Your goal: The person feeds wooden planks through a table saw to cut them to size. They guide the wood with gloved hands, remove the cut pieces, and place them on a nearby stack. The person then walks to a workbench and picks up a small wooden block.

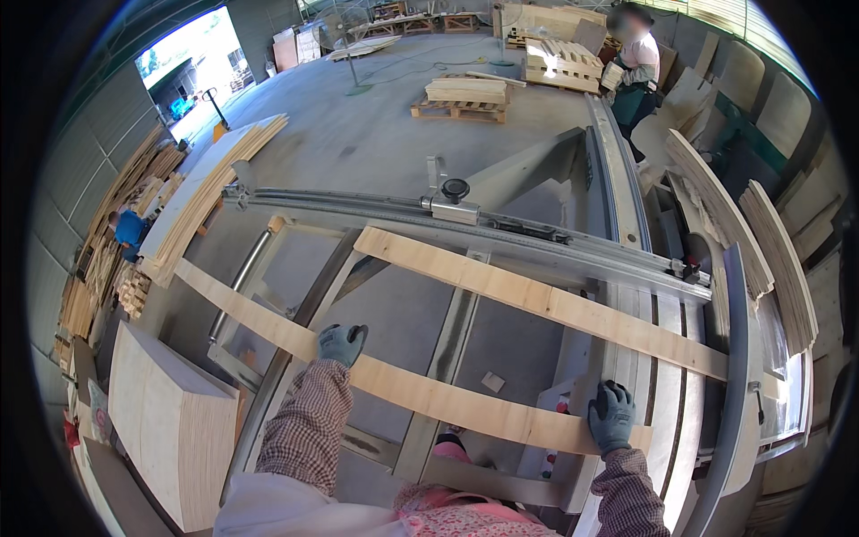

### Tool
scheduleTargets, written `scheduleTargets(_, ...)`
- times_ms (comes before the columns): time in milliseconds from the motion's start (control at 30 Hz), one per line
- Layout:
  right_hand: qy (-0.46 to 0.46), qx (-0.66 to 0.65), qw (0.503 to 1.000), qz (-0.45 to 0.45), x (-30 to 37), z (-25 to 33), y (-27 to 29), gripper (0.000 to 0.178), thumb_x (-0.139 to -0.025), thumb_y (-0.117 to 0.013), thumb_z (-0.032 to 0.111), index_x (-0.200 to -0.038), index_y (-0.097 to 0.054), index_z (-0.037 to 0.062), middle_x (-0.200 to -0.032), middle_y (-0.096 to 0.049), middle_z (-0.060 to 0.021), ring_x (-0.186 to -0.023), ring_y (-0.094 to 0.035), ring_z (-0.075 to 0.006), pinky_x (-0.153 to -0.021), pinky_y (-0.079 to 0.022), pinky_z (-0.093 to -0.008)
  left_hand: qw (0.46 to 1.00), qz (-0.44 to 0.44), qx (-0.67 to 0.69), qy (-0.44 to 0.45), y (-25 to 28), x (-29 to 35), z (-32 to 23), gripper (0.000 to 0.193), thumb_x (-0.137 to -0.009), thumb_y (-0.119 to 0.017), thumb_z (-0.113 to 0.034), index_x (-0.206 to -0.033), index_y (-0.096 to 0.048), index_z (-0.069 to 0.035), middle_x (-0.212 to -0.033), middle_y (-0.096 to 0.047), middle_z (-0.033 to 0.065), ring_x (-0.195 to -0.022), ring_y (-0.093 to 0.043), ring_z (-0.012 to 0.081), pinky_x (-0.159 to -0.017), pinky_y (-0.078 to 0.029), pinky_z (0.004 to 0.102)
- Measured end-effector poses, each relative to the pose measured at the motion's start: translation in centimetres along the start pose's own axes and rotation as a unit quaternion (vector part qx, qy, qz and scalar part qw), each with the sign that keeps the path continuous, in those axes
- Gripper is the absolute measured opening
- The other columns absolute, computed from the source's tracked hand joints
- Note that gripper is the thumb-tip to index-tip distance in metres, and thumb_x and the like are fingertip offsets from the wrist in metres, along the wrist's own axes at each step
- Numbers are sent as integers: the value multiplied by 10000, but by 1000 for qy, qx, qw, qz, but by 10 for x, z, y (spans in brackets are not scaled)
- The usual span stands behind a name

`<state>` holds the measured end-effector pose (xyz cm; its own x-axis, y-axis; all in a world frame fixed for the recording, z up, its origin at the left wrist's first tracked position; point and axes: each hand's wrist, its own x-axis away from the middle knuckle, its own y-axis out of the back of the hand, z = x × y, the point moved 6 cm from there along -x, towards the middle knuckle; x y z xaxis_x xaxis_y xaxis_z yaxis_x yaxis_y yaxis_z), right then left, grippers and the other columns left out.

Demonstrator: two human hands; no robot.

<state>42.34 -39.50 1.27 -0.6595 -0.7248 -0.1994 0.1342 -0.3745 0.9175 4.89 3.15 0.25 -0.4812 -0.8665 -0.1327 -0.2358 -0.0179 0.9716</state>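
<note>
A long, pale wooden strip (465,400) lies across the near part of a sliding table saw's metal frame (442,351). My left hand (341,345), in a grey-blue work glove, is closed around this strip left of its middle. Near the strip's right end, my gloved right hand (612,417) grips it too, fingers curled over its far edge. A second wooden strip (537,296) rests farther off, along the metal crosscut fence (376,208), its right end by the upright metal guard (735,376). The undersides of both hands are hidden.
Thick stacks of plywood stand at the near left (148,403) and along the right side (777,259). A pallet of boards (463,97) sits on the floor beyond the fence. One person (637,63) works at the far right, another (131,228) at the left.
</note>
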Motion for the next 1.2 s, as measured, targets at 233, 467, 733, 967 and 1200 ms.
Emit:
scheduleTargets(233, -5, 7, 1000, -4, 2, -3, -1, 414, -725, -635, 228, -1106, -567, 81, -1163, -533, -119, -1133, -432, -326, -972, -343, -439, 1000, 2, 2, -1, 3, -1, -5, 322, -831, -522, -393, -771, -666, -112, -732, -637, 124, -724, -597, 313, -718, -453, 424)
scheduleTargets(467, 1, 2, 1000, -3, 0, 1, 1, 423, -718, -640, 218, -1109, -565, 77, -1167, -533, -120, -1128, -438, -327, -966, -348, -441, 1000, -1, 0, -4, 1, -1, 0, 321, -829, -523, -393, -758, -664, -114, -727, -637, 125, -718, -598, 310, -700, -453, 426)
scheduleTargets(733, -1, 1, 1000, -7, 1, -1, 0, 442, -716, -638, 218, -1125, -560, 69, -1159, -533, -131, -1126, -437, -333, -964, -351, -443, 1000, -19, 14, -7, 2, -1, -2, 334, -816, -541, -403, -759, -672, -101, -717, -632, 140, -708, -595, 321, -686, -451, 429)
scheduleTargets(967, -4, 5, 1000, -4, 2, -1, -1, 444, -718, -637, 230, -1124, -559, 67, -1167, -529, -132, -1134, -430, -331, -968, -344, -445, 1000, -16, -3, 1, -9, -2, 7, 328, -803, -557, -391, -765, -672, -86, -716, -621, 160, -707, -591, 332, -676, -449, 434)
scheduleTargets(1200, -3, 8, 1000, -5, 2, -4, -2, 436, -718, -638, 238, -1114, -566, 71, -1172, -532, -124, -1133, -437, -321, -963, -346, -444, 1000, 3, -3, -4, 2, -2, -3, 298, -804, -563, -355, -795, -663, -75, -747, -622, 160, -715, -588, 338, -663, -448, 442)
